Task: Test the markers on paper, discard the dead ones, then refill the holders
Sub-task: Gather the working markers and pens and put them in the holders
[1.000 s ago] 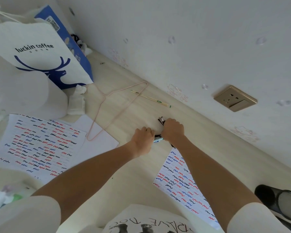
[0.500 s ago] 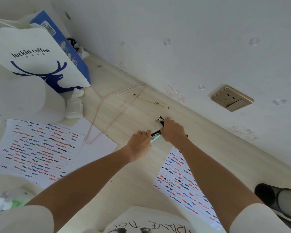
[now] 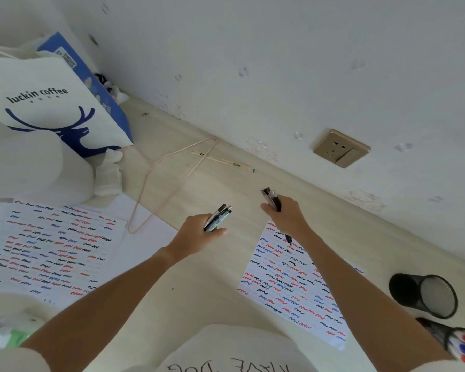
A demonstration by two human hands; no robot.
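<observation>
My left hand (image 3: 199, 232) grips a small bunch of markers (image 3: 218, 216) whose ends stick out up and to the right. My right hand (image 3: 286, 214) grips another bunch of markers (image 3: 271, 197); their tops poke out above the fist and one tip shows below it, over the test sheet (image 3: 287, 285) covered in red, blue and black squiggles. Both hands hover apart above the light wooden desk (image 3: 215, 267). An empty black mesh holder (image 3: 424, 295) lies on its side at the right. A second holder (image 3: 457, 342) at the bottom right corner carries red- and blue-capped markers.
A larger squiggle-covered sheet (image 3: 49, 251) lies at the left, with a pink wire hanger (image 3: 156, 189) beside it. Behind stand a white and blue paper bag (image 3: 51, 103), crumpled tissue (image 3: 108, 175) and wrapped chopsticks (image 3: 223, 162). A wall with a gold socket (image 3: 341, 149) bounds the desk.
My hands were together over one bunch of markers; they have pulled apart, each now holding its own bunch. The left hand moved left, the right stayed near the sheet's top.
</observation>
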